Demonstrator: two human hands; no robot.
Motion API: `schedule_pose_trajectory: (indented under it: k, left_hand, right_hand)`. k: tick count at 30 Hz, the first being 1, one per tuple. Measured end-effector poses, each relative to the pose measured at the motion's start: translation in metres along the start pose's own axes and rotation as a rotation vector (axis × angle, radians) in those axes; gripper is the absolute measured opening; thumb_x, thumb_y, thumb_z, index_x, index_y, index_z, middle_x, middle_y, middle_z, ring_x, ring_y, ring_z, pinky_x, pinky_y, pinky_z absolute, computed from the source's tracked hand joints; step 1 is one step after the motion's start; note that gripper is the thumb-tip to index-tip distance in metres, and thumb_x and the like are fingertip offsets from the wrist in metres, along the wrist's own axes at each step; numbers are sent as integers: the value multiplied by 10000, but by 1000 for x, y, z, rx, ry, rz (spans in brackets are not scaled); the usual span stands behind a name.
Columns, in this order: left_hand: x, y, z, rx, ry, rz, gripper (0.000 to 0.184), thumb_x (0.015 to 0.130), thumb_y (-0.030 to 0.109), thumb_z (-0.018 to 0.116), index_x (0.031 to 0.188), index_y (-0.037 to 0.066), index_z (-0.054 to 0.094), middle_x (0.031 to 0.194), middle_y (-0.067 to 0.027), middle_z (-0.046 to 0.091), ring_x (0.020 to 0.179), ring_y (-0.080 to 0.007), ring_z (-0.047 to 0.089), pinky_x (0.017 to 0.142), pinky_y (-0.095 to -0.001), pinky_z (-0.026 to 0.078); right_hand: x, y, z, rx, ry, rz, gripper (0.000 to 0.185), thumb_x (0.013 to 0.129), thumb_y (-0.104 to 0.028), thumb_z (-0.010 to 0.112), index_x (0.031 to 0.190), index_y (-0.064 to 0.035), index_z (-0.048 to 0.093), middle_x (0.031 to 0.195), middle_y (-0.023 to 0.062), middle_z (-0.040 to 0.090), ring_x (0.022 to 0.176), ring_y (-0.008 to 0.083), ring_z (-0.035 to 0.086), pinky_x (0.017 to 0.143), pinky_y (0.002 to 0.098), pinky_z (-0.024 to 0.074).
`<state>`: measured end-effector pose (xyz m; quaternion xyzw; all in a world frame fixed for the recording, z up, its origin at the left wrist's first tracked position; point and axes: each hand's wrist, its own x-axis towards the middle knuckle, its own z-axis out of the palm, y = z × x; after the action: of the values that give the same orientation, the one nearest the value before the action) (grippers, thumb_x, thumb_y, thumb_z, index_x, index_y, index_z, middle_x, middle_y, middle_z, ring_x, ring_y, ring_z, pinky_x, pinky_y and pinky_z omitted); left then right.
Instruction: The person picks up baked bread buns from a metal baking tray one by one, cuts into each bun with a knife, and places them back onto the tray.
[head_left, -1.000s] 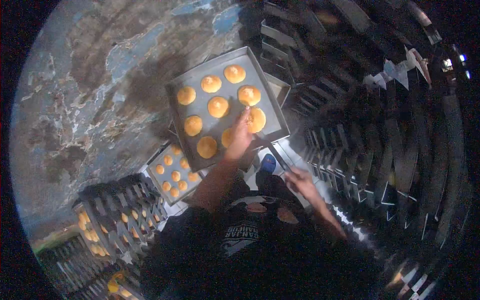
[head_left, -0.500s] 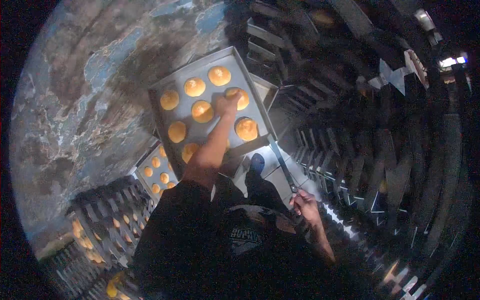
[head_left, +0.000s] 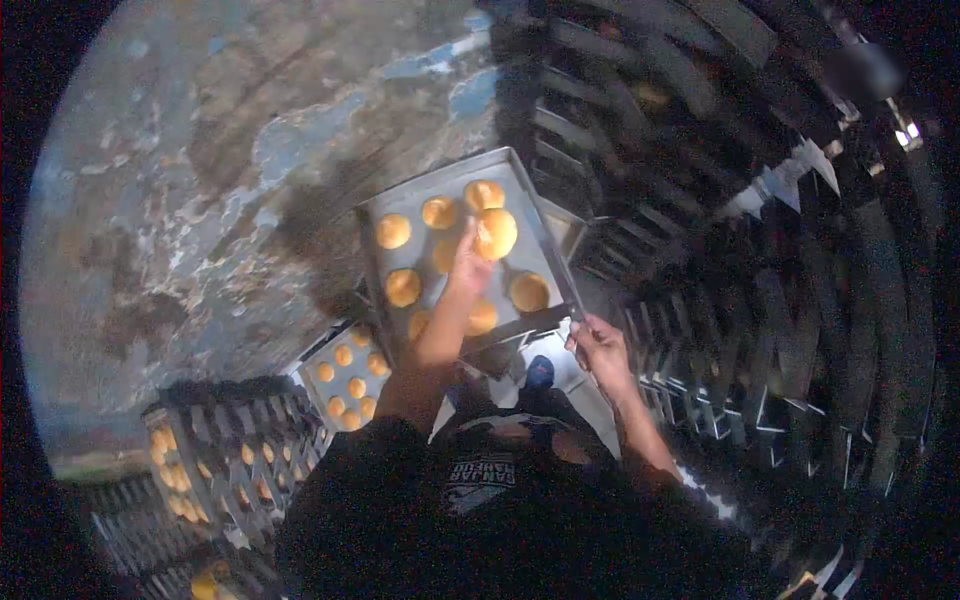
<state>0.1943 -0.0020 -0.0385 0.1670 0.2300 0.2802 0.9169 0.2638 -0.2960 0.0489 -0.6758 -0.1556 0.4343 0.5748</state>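
A round golden bun (head_left: 496, 233) is in my left hand (head_left: 470, 268), fingers closed on its side, raised above a metal baking tray (head_left: 440, 181). More golden buns lie spaced out on the tray, such as one bun (head_left: 529, 291) near its right corner; my left hand and forearm partly cover others. Beside the tray's near right corner, my right hand (head_left: 601, 350) is closed round the handle of a long-bladed knife (head_left: 577, 310). Most of the blade is hard to make out against the tray's edge.
A second tray of buns (head_left: 345, 373) sits lower left. Beyond it stands a rack (head_left: 215, 450) with more buns on its levels. Dark slatted racks (head_left: 740, 290) fill the right side. A worn, peeling wall (head_left: 220, 200) is on the left.
My left hand has lifted the bun it was touching off the tray. My right hand has moved up and closer to the tray corner with the knife. The view has shifted somewhat.
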Motion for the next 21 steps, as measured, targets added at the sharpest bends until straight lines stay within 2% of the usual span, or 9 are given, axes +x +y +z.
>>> schedule_pose_trajectory:
  k: [3,5,10,13,16,18,19,21]
  left_hand:
    - [-18,28,5,-68,93,95,571,883,459,717,1291,91,560,1247,-70,640,1181,-205,596,1063,-401,448]
    - [-25,40,5,-73,100,116,558,881,464,717,1277,99,570,1236,-66,647,1162,-207,608,1048,-404,461]
    - [-44,61,11,-59,93,164,499,882,432,727,1240,112,590,1195,-48,669,1094,-210,645,999,-408,499]
    - [-50,64,12,-18,36,122,423,896,380,720,1209,121,606,1155,-36,681,1058,-202,656,962,-403,517]
    - [-60,48,17,155,-18,46,352,909,332,705,1175,118,619,1103,-23,687,1026,-190,658,941,-395,524]
    - [-64,35,20,173,-95,53,326,908,311,707,1148,105,625,1054,-22,683,984,-180,660,922,-388,530]
    - [-63,36,20,177,-95,47,326,908,311,707,1148,105,625,1054,-22,683,984,-180,660,922,-388,530]
    - [-57,47,20,104,-28,53,318,900,282,715,1137,91,623,1042,-19,674,966,-176,659,912,-382,530]
  right_hand:
    - [-1,-22,36,-13,-44,-62,358,992,-196,596,1296,-7,590,723,2,624,466,29,428,413,206,322]
    - [-3,-25,51,-35,-47,-78,332,948,-213,664,1237,-50,666,706,-56,628,549,13,459,498,202,364]
    - [-15,-28,70,-88,-91,-76,348,943,-190,664,1258,-41,655,721,-50,644,592,10,478,536,195,381]
    - [-25,-34,73,-86,-70,-60,351,943,-193,663,1255,-32,654,720,-50,643,615,15,498,557,198,396]
    - [-23,-49,80,-167,9,-65,338,957,-192,643,1254,-30,652,721,-36,643,631,26,525,569,209,419]
    - [-16,-67,86,-161,13,-168,322,969,-181,627,1255,-35,652,750,-16,655,654,40,550,586,221,440]
    - [-16,-61,84,-156,18,-165,322,969,-181,627,1255,-35,652,750,-16,655,654,40,550,586,221,440]
    - [-10,-47,75,-189,-40,-215,374,968,-227,625,1298,-51,633,711,-39,629,568,18,446,504,223,358]
